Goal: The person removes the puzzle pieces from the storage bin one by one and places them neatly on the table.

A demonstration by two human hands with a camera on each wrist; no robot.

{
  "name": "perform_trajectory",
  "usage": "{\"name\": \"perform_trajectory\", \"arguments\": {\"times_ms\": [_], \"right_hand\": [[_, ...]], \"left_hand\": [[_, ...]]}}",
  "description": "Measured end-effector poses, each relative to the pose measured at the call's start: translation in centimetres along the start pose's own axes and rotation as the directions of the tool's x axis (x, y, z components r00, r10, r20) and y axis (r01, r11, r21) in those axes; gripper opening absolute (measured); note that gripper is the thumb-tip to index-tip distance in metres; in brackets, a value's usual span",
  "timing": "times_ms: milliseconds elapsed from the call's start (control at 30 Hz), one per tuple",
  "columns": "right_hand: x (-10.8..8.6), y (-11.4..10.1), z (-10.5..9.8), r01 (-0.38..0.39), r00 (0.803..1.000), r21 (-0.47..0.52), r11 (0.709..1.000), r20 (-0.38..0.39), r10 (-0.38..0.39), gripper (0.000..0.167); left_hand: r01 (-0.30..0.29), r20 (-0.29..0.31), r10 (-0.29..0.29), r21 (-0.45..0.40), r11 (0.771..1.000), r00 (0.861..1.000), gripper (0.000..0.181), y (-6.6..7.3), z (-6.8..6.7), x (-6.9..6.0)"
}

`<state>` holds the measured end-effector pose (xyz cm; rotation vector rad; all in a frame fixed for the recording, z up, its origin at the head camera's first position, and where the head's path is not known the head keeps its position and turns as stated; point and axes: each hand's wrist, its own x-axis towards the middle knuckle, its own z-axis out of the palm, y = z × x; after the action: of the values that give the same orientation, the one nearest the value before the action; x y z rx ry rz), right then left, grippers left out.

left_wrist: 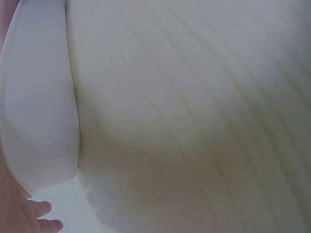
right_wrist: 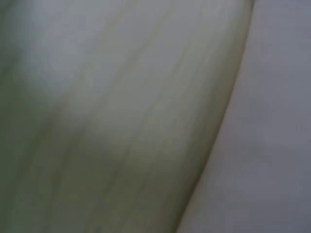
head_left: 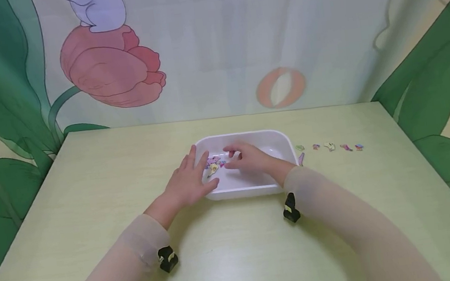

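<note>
A white plastic tray point(head_left: 249, 192) stands on the table, its outer wall also filling the left side of the left wrist view. My left hand point(head_left: 189, 180) lies over the tray's left end with fingers spread. Inside, beside those fingers, is a small cluster of colourful flat cutout pieces point(head_left: 213, 166), perhaps stickers or puzzle bits. My right hand point(head_left: 249, 158) reaches into the tray just right of the cluster. Its fingers are loosely bent, with a gap between thumb and forefinger and no piece visible there. Neither wrist view shows the pieces.
Right of the tray, several small cutouts lie spread on the pale wooden table point(head_left: 223, 259), among them a white one point(head_left: 330, 146), a pink one point(head_left: 346, 147) and a purple one point(head_left: 301, 159) close to the tray wall. A printed curtain point(head_left: 212, 42) hangs behind.
</note>
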<state>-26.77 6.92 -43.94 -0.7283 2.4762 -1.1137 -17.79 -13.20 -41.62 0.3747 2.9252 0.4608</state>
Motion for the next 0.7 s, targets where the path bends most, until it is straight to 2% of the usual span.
{"name": "perform_trajectory", "arguments": {"times_ms": [100, 167, 333, 433, 700], "right_hand": [[-0.06, 0.10, 0.31, 0.023, 0.999, -0.082, 0.996, 0.045, -0.019, 0.051], [-0.16, 0.18, 0.44, 0.067, 0.995, -0.150, 0.986, 0.081, -0.055, 0.049], [-0.48, 0.08, 0.61, 0.099, 0.987, -0.267, 0.959, 0.149, -0.060, 0.048], [-0.56, -0.05, 0.63, 0.094, 0.988, -0.282, 0.955, 0.146, -0.054, 0.044], [-0.42, 0.70, 0.97, 0.110, 0.991, -0.253, 0.961, 0.095, -0.089, 0.021]], "left_hand": [[0.005, -0.003, -0.005, 0.007, 1.000, 1.000, 0.080, -0.01, -0.10, -0.06], [-0.002, -0.008, 0.002, 0.016, 1.000, 1.000, 0.079, -0.04, -0.16, -0.06], [-0.016, -0.006, 0.016, 0.023, 1.000, 1.000, 0.079, -0.05, -0.14, 0.00], [-0.012, -0.006, 0.012, 0.018, 1.000, 1.000, 0.079, -0.05, -0.07, 0.01], [-0.022, -0.014, 0.022, 0.005, 1.000, 1.000, 0.079, 0.26, -0.07, -0.08]]}}
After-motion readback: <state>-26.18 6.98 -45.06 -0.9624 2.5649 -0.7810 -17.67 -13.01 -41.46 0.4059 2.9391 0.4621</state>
